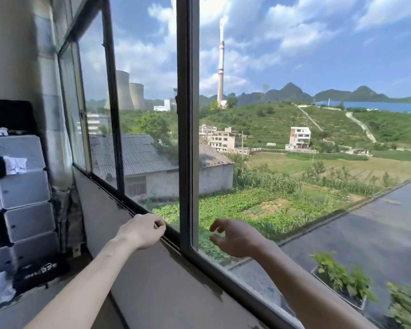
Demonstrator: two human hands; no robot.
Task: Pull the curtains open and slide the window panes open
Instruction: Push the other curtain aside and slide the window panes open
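A dark-framed sliding window fills the view. Its middle upright [187,129] stands between a glazed pane [147,110] on the left and an unglazed opening on the right. My left hand [142,230] rests in a loose fist on the bottom track [126,205], just left of that upright. My right hand [235,237] reaches out through the opening past the frame, fingers curled and apart, holding nothing. A pale curtain [57,138] hangs bunched against the wall at the far left.
A grey concrete sill [157,281] runs under the window. Stacked plastic storage cubes [22,193] stand at the left with cloth and a dark bag near them. Potted plants [342,279] sit on the outer ledge at lower right.
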